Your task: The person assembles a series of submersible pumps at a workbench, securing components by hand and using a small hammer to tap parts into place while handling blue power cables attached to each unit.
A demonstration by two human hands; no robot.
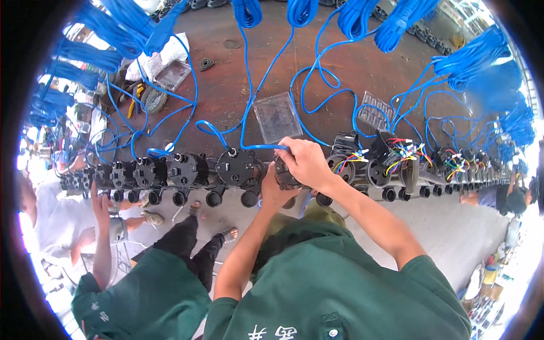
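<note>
Fingers of left hand [276,191] and right hand [309,163] curled round black part [287,177], held at near edge of brown table [224,85]. Blue cord [260,147] led to right hand; whether pinched cannot be told.

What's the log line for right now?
left hand: holding black housing | right hand: over black housing, at blue cable | beyond: clear plastic tray
</note>
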